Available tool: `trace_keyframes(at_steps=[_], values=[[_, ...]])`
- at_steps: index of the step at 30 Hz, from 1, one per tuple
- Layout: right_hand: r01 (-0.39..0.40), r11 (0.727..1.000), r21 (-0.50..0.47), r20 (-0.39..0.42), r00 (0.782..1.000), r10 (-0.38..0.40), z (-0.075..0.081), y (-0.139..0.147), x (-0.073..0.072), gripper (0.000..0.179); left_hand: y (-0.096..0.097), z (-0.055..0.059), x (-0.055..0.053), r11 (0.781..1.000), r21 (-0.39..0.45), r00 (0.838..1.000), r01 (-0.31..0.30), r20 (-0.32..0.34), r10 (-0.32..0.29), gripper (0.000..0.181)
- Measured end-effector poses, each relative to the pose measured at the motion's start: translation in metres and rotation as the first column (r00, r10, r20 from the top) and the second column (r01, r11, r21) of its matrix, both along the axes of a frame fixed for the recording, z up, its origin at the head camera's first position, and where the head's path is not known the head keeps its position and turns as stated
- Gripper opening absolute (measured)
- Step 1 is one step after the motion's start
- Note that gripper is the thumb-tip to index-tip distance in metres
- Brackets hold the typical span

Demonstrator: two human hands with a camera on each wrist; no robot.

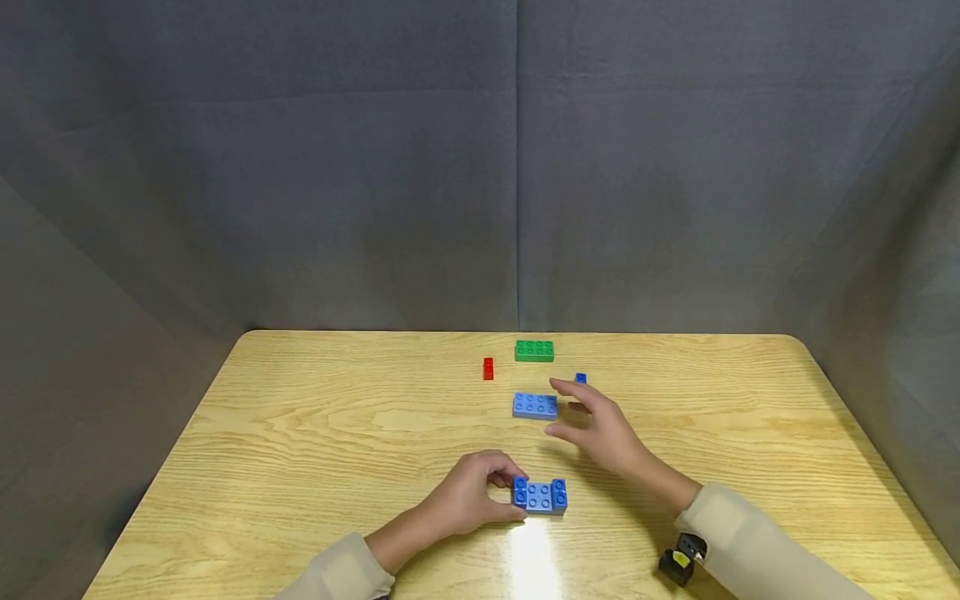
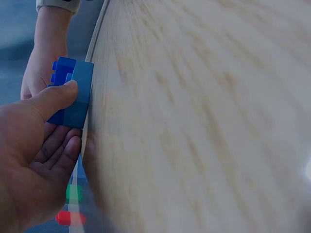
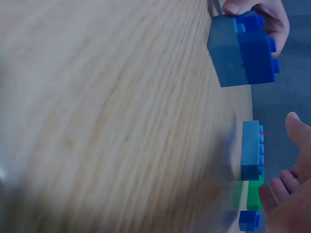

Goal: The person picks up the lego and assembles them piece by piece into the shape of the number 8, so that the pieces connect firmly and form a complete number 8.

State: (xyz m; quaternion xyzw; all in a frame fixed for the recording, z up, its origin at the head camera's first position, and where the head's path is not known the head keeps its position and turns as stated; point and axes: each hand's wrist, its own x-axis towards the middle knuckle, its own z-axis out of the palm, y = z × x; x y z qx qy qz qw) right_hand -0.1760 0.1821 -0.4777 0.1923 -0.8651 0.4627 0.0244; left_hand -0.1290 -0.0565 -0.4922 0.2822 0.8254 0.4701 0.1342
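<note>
My left hand (image 1: 471, 493) holds a light blue toy building brick (image 1: 539, 497) at its left end, thumb on the near side. Two small dark blue bricks (image 1: 559, 492) are stacked on it, one at each end, with light blue studs bare between them. Farther back lies a loose light blue brick (image 1: 535, 406), its studs upward. Just right of that brick hovers my right hand (image 1: 602, 429), thumb and fingers spread apart around nothing. In the right wrist view the hand (image 3: 291, 189) stands apart from the loose light blue brick (image 3: 250, 150).
A green brick (image 1: 535, 351) lies near the table's back edge. Left of it is a small red brick (image 1: 488, 368). A small dark blue brick (image 1: 581, 378) sits behind my right hand, partly covered. Grey cloth (image 1: 420, 183) hangs around the wooden table (image 1: 315, 433).
</note>
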Motion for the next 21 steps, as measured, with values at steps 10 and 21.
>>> trace_keyframes(at_steps=[10,21], values=[[0.025,0.998,0.052,-0.004,1.0,-0.025,-0.015,-0.007,-0.015,0.062,0.0,-0.001,0.0,1.0,-0.008,1.0,-0.003,0.002,0.003,0.032],[0.053,0.993,0.109,0.014,0.998,-0.054,-0.022,-0.011,-0.02,0.057,0.0,0.0,0.0,1.0,-0.003,1.0,-0.004,0.014,0.004,0.032]])
